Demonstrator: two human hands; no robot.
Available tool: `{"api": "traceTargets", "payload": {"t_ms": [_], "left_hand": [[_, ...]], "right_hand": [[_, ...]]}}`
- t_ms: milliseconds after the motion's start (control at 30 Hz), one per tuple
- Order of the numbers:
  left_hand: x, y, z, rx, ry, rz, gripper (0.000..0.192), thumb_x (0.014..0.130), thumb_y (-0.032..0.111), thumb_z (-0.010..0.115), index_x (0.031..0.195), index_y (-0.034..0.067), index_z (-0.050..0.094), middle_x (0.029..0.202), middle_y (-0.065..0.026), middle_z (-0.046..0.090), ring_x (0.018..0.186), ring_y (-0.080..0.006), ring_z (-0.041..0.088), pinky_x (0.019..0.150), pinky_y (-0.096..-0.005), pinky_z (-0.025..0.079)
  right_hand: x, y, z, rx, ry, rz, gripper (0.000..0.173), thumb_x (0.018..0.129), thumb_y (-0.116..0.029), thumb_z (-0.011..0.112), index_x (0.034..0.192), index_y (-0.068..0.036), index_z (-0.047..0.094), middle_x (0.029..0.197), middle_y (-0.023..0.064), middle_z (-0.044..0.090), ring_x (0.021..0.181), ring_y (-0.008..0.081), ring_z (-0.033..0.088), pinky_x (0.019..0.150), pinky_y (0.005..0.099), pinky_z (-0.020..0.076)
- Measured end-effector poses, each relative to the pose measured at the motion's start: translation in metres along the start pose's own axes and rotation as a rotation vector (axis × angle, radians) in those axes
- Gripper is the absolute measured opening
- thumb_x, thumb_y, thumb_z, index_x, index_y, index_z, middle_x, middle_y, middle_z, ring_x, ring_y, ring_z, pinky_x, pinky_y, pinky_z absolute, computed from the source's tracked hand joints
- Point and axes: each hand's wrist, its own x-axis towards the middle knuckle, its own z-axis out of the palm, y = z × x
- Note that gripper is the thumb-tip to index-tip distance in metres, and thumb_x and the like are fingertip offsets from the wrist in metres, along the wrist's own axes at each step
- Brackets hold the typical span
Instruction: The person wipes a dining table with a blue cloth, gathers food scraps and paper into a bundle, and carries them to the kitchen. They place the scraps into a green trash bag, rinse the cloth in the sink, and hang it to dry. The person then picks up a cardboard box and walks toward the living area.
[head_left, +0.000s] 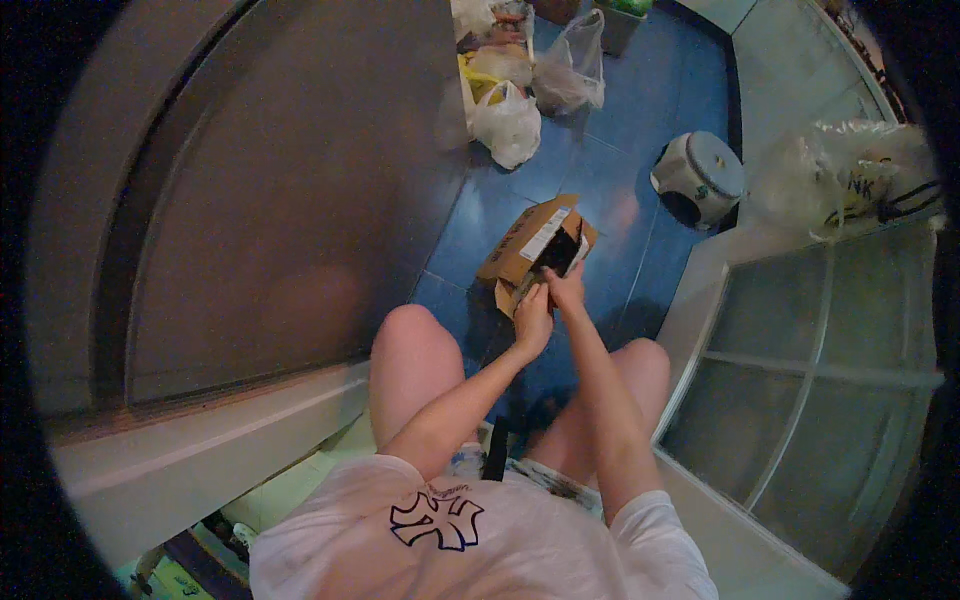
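A brown cardboard box (517, 244) with a white label is held tilted above the blue tiled floor, between and beyond my knees. Its torn side gapes, and something dark shows inside. My left hand (533, 319) grips the near edge of the box by a loose flap. Close beside it, my right hand (566, 289) holds the near right edge, with the thumb at the opening. The fingers under the cardboard are hidden.
White and clear plastic bags (507, 124) lie on the floor ahead. A round white and grey container (697, 178) stands near the right wall. A paned door (810, 367) is on my right, with a filled plastic bag (847, 180) beyond it. A large brown panel (300, 202) rises on my left.
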Motion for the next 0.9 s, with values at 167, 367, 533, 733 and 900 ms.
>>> {"api": "traceTargets", "payload": {"t_ms": [167,367,533,733,900], "left_hand": [[0.012,-0.026,-0.02,-0.519,-0.183,-0.37,0.043,0.093,0.008,0.055,0.134,0.005,0.044,0.109,-0.0106,0.062,0.086,-0.0166,0.062,0.068,-0.0324,0.054],[0.057,-0.029,-0.07,-0.8,-0.068,-0.758,0.035,0.097,0.016,0.052,0.13,0.004,0.048,0.118,-0.0105,0.062,0.093,-0.0181,0.065,0.065,-0.0284,0.054],[0.092,0.035,-0.126,-0.166,-0.278,-0.34,0.043,0.086,0.019,0.067,0.125,0.009,0.051,0.108,-0.017,0.063,0.087,-0.0217,0.066,0.067,-0.0349,0.052],[0.12,0.103,-0.196,0.272,-0.103,-0.097,0.053,0.075,0.025,0.075,0.124,0.014,0.056,0.11,-0.021,0.05,0.103,-0.0368,0.053,0.082,-0.0453,0.046],[0.111,0.148,-0.235,0.112,-0.583,-0.16,0.084,0.08,0.048,0.07,0.149,0.021,0.029,0.144,-0.0359,0.019,0.133,-0.0551,0.019,0.11,-0.0572,0.02]], "right_hand": [[0.007,0.02,-0.015,-0.173,-0.013,0.146,0.084,0.078,-0.028,0.07,0.144,-0.004,0.023,0.117,0.03,0.058,0.108,0.0469,0.057,0.092,0.0498,0.046],[0.019,0.003,-0.015,-0.106,-0.093,0.254,0.072,0.078,-0.025,0.07,0.137,-0.005,0.033,0.114,0.0277,0.06,0.106,0.0457,0.058,0.093,0.0505,0.0455],[0.005,-0.055,-0.043,-0.173,-0.056,0.034,0.075,0.076,-0.025,0.071,0.137,-0.003,0.033,0.112,0.0283,0.061,0.104,0.0453,0.059,0.091,0.0508,0.0463],[-0.04,-0.158,-0.085,-0.145,-0.105,0.046,0.1,0.075,-0.018,0.069,0.149,-0.006,0.004,0.11,0.0312,0.061,0.102,0.0487,0.058,0.093,0.0506,0.0448],[-0.113,-0.195,-0.123,0.106,0.093,-0.138,0.104,0.074,-0.014,0.069,0.15,-0.01,-0.002,0.123,0.0334,0.054,0.114,0.0469,0.054,0.098,0.0486,0.042]]}}
